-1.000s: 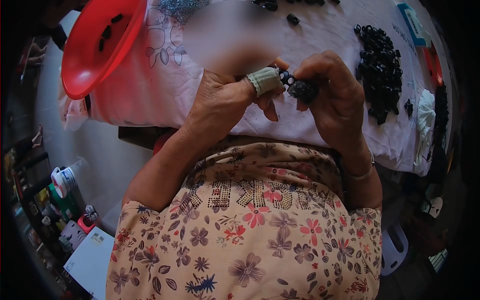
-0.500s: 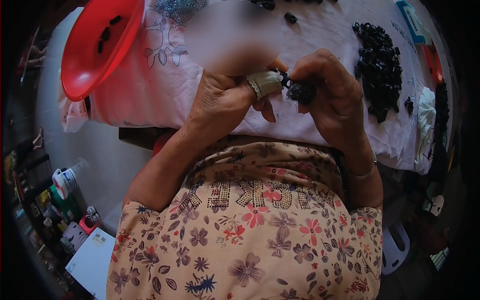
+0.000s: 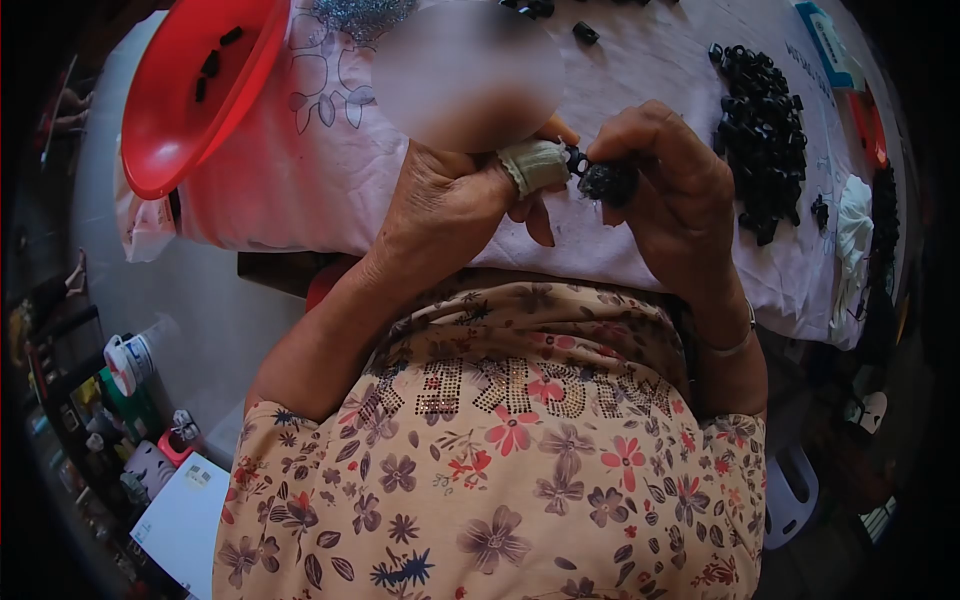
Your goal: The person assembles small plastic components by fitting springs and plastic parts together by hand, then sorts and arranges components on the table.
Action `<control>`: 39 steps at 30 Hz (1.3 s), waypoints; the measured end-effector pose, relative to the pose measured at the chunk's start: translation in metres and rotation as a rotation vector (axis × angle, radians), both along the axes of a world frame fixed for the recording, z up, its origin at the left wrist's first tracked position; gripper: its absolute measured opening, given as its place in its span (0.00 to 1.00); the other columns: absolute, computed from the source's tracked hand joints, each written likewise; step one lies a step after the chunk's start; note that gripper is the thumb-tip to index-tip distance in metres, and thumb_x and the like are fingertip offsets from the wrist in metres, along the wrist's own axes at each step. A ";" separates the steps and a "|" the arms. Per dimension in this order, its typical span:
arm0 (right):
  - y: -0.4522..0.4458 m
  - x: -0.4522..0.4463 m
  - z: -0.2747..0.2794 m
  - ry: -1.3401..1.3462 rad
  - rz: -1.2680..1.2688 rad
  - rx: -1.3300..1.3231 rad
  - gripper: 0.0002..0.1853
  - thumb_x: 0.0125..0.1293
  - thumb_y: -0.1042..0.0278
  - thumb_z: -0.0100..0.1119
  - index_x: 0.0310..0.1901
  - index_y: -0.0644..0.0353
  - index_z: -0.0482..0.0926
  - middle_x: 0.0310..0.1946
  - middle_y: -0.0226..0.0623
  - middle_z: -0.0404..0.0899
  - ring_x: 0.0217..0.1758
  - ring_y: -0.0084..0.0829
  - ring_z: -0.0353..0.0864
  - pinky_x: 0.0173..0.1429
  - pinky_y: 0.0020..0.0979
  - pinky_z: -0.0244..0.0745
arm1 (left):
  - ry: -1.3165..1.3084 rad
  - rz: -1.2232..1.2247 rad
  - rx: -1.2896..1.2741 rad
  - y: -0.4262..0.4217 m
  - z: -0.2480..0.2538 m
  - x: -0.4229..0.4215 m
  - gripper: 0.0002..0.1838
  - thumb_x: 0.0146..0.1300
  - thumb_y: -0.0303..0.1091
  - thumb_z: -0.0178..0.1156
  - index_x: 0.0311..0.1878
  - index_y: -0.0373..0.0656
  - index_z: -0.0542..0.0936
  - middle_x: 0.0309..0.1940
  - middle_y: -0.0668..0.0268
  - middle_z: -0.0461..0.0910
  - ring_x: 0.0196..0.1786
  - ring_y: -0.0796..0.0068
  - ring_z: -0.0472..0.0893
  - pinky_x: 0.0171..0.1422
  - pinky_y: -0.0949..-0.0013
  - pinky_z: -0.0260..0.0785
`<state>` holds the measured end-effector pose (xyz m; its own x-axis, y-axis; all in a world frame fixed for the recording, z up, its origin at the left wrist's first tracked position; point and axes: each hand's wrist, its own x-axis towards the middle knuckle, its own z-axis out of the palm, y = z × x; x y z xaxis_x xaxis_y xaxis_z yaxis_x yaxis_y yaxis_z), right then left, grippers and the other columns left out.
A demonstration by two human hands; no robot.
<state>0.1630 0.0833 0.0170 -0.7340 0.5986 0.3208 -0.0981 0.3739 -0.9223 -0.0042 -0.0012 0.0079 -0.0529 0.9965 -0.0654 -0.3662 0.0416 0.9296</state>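
Observation:
My left hand (image 3: pixel 455 195) is closed on a small black part (image 3: pixel 575 160), with a pale cloth wrap (image 3: pixel 534 167) round its thumb. A blurred oval hides most of its fingers. Opposite it, my right hand (image 3: pixel 675 185) has thumb and forefinger pinched at the same black part. A dark, rough-looking lump (image 3: pixel 608 184) sits under the right forefinger, against the fingers. Both hands are over the near edge of the cloth-covered table, almost touching each other.
A red basin (image 3: pixel 165 130) with several black pieces stands at the table's left. To the right lies a heap of black parts (image 3: pixel 762 140), near a white cloth (image 3: pixel 850 235) and a box (image 3: pixel 830 45). Silvery material (image 3: pixel 362 14) lies at the back of the pale tablecloth (image 3: pixel 300 190).
Both hands stay at the same place with only slight shifts. The right fingers and the dark lump have tilted a little; the black part remains between the hands.

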 end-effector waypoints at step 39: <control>0.011 0.004 -0.001 -0.110 0.037 -0.059 0.15 0.49 0.93 0.41 0.35 0.63 0.70 0.26 0.32 0.71 0.26 0.19 0.73 0.30 0.21 0.69 | 0.188 0.028 -0.005 0.002 -0.001 0.000 0.15 0.56 0.11 0.39 0.39 0.36 0.73 0.28 0.66 0.74 0.28 0.83 0.75 0.27 0.79 0.72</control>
<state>0.1669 0.0945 0.0159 -0.7848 0.5858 0.2022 -0.0077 0.3170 -0.9484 -0.0043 0.0006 0.0073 -0.0924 0.9941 -0.0563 -0.1872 0.0382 0.9816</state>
